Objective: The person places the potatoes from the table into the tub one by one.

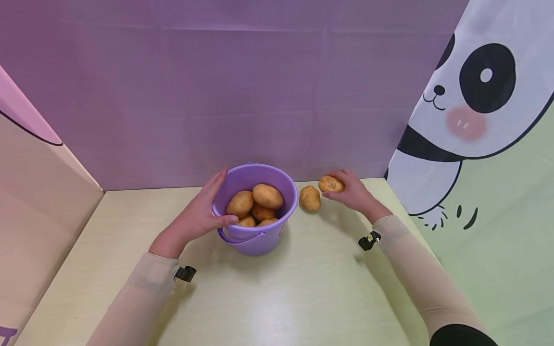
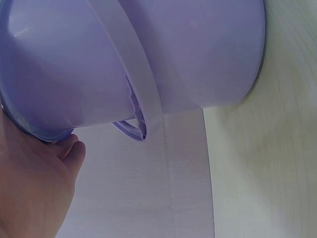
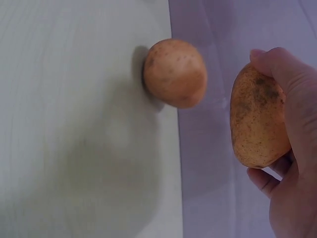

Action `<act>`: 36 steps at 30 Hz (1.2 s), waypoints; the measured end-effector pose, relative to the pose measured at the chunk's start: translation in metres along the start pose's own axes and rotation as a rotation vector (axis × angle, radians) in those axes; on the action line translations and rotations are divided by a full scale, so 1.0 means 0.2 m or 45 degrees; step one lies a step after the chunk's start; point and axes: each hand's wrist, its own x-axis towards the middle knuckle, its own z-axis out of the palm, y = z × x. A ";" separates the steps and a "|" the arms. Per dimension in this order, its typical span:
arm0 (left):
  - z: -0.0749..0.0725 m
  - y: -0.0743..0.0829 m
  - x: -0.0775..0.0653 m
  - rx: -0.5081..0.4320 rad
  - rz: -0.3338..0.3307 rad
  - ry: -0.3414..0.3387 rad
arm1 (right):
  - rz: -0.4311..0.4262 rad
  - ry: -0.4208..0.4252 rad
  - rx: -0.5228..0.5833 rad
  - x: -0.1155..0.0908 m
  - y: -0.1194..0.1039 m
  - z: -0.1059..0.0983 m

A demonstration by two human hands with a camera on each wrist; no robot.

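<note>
A purple bucket (image 1: pixel 255 240) stands upright on the table, with several potatoes (image 1: pixel 267 196) inside. My left hand (image 1: pixel 196 216) holds its left side at the rim, the thumb lying over the near edge. The left wrist view shows the bucket's wall (image 2: pixel 208 44) close up and part of that hand (image 2: pixel 37 173) at the rim. To the right of the bucket, my right hand (image 1: pixel 350 192) grips a potato (image 1: pixel 331 184) between thumb and fingers, raised off the table. Another potato (image 1: pixel 309 198) lies on the table between the bucket and this hand.
The pale wooden table (image 1: pixel 277 302) meets a purple backdrop (image 1: pixel 242 96) just behind the bucket. A panda-printed panel (image 1: pixel 489 134) borders the right side, and a pinkish panel (image 1: pixel 39 192) borders the left. The bucket's handle (image 1: pixel 240 239) hangs down at the front.
</note>
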 end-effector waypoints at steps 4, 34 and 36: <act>0.00 0.00 0.00 0.000 -0.003 -0.002 | -0.033 -0.006 -0.002 0.00 -0.04 -0.02; 0.00 0.00 0.01 0.017 0.004 -0.001 | -0.233 0.024 -0.021 -0.01 -0.40 -0.14; 0.00 0.00 0.01 0.019 0.000 -0.003 | -0.233 0.026 -0.019 -0.01 -0.42 -0.15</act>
